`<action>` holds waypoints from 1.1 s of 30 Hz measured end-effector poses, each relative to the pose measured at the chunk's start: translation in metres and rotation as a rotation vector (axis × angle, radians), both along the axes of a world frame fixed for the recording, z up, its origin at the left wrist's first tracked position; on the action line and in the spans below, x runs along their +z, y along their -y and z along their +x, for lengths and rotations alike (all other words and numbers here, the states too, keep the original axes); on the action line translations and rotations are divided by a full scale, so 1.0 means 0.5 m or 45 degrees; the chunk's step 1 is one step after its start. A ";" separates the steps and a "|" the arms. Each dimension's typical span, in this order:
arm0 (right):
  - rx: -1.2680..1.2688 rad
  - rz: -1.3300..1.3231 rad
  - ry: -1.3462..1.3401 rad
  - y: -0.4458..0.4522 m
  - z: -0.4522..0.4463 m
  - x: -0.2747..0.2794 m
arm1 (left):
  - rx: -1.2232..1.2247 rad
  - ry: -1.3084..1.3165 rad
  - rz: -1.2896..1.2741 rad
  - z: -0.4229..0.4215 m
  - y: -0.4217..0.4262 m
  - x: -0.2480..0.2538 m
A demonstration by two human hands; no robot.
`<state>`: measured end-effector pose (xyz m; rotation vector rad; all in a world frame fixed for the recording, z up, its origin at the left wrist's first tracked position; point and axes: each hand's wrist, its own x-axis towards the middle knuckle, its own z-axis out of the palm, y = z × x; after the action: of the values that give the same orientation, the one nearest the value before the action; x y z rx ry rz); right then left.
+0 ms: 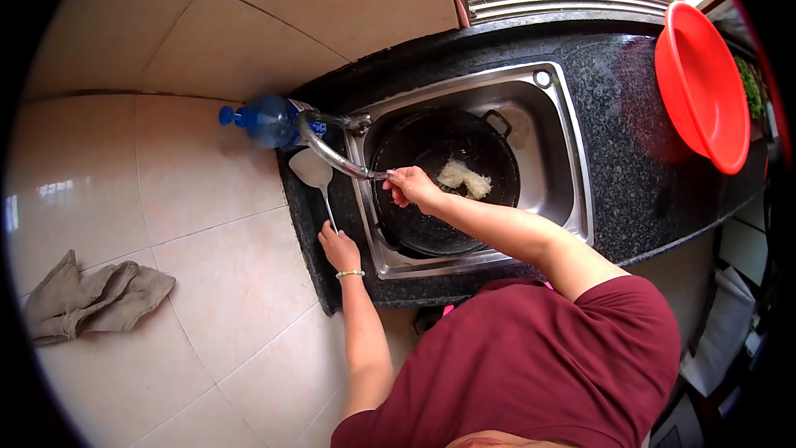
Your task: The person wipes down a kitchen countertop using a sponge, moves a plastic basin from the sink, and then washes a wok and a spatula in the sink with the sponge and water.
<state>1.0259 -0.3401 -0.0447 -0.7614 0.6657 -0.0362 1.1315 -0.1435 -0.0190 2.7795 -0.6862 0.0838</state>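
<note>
My left hand [338,247] is closed around the handle of a metal spatula [312,169], whose broad blade rests at the counter's left edge. At the end of the curved faucet spout [340,162], my right hand [410,187] has its fingers pinched on the tip. Below it a large black wok [431,236] sits in the steel sink [543,166]. A pale, stringy scrubber [466,179] lies in the wok, partly beside my right forearm.
A blue soap bottle [269,120] stands behind the faucet. The red basin [705,87] rests on the dark counter [613,149] at the right. A brown cloth [99,299] is at the far left on the tiles. A window sill runs along the top.
</note>
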 end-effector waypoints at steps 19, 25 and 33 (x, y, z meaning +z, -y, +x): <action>0.133 -1.474 0.385 0.010 -0.011 0.022 | 0.083 -1.755 -0.589 -0.210 0.048 0.135; 0.670 -1.185 -0.230 0.076 -0.016 -0.074 | 0.033 -1.748 -0.504 -0.244 0.058 0.120; -0.117 -0.859 -0.090 0.006 0.009 -0.045 | 0.322 -2.305 -0.923 -0.139 0.148 0.012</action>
<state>1.0304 -0.3432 -0.0673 -1.3840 0.7629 -0.3320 1.0621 -0.2173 -0.0128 1.2732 0.2042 -1.4973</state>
